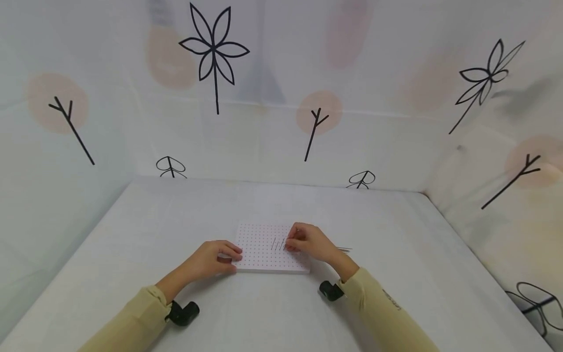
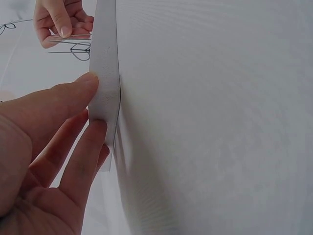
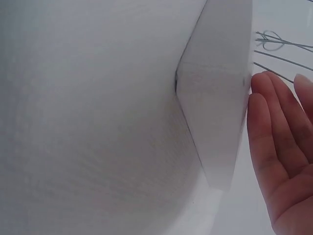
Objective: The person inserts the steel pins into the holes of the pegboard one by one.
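Note:
A white board (image 1: 255, 261) dotted with a grid of small holes lies flat on the table. My left hand (image 1: 211, 260) holds its near left corner, with thumb and fingertips against the edge (image 2: 105, 58) in the left wrist view. Several thin metal pins (image 1: 277, 244) stand in a row in the board. At the right end of that row, my right hand (image 1: 308, 241) pinches another thin pin between thumb and fingers. The right wrist view shows upright pins (image 3: 283, 58) beside the fingertips; the pinched pin's lower end is hard to make out.
More thin pins (image 1: 345, 249) lie on the table to the right of the board, partly behind my right wrist. A white cloth covers the table (image 1: 184, 205). White curtains (image 1: 264, 146) with printed leaf drawings hang around the far side and both ends.

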### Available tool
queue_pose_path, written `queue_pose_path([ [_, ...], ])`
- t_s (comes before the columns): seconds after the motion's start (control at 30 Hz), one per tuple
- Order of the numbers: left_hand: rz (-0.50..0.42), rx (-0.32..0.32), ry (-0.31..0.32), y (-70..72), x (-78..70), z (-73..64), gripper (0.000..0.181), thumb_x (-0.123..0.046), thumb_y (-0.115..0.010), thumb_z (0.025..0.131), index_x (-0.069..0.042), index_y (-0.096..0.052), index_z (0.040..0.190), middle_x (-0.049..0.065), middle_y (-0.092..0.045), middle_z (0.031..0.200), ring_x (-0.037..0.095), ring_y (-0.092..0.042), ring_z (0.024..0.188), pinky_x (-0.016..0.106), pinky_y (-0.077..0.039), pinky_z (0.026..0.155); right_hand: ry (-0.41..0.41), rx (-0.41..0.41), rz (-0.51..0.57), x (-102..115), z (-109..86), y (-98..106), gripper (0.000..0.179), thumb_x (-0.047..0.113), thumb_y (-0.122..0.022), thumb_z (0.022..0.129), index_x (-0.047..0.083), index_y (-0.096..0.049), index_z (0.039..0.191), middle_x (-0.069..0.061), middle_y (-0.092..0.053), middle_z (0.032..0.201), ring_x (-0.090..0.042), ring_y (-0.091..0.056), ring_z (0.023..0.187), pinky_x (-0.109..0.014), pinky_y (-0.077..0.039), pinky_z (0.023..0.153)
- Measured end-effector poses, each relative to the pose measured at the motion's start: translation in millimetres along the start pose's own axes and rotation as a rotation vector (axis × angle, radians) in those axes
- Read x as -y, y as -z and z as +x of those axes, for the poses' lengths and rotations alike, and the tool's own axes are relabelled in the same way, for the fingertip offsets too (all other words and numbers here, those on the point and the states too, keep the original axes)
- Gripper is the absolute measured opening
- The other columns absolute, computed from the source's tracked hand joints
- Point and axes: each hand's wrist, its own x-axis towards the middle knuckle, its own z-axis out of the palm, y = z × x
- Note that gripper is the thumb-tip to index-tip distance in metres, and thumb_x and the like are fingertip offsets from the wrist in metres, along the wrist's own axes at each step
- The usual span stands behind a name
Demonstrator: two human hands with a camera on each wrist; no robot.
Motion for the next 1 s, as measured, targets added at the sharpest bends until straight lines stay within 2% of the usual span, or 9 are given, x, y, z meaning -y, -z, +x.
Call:
queue_pose_path([
  [0.2, -0.001, 0.003, -0.030, 2.3, 1.2, -0.6, 0.023, -0.005, -0.077, 0.074, 0.000, -0.071, 0.096, 0.010, -0.063, 0.107, 0.025, -0.062, 0.097, 0.026, -0.054, 0.077, 0.051, -0.004, -0.129, -0.2, 2.8, -3.6, 0.008, 0.007, -0.070, 0.083, 0.010, -0.062, 0.081, 0.004, -0.063, 0.081, -0.010, -0.058, 0.075, -0.025, -0.051, 0.071],
  [0.3, -0.003, 0.003, -0.030, 2.7, 1.0, -0.8, 0.023, -0.004, -0.077, 0.074, 0.000, -0.071, 0.096, 0.010, -0.063, 0.107, 0.025, -0.062, 0.097, 0.026, -0.054, 0.077, 0.039, -0.013, -0.159, 0.0, 4.4, -5.2, 0.008, 0.007, -0.071, 0.082, 0.010, -0.063, 0.080, 0.005, -0.062, 0.079, -0.010, -0.056, 0.074, -0.024, -0.051, 0.070],
  [0.57, 0.000, 0.003, -0.037, 1.7, 0.4, -0.5, 0.023, -0.004, -0.077, 0.074, 0.000, -0.072, 0.096, 0.011, -0.063, 0.107, 0.025, -0.062, 0.097, 0.026, -0.054, 0.077, -0.035, -0.031, -0.169, 3.4, 4.9, -7.0, 0.005, 0.008, -0.073, 0.080, 0.010, -0.068, 0.081, 0.005, -0.061, 0.078, -0.011, -0.054, 0.074, -0.026, -0.049, 0.070],
  [1.0, -0.001, -0.001, -0.032, 0.8, 1.4, -0.6, 0.022, -0.003, -0.077, 0.074, 0.000, -0.071, 0.096, 0.011, -0.063, 0.107, 0.025, -0.062, 0.096, 0.025, -0.054, 0.077, -0.057, -0.020, -0.113, -1.6, -5.3, -2.3, 0.011, 0.002, -0.071, 0.080, 0.008, -0.069, 0.089, 0.004, -0.064, 0.083, -0.011, -0.058, 0.077, -0.025, -0.051, 0.073],
])
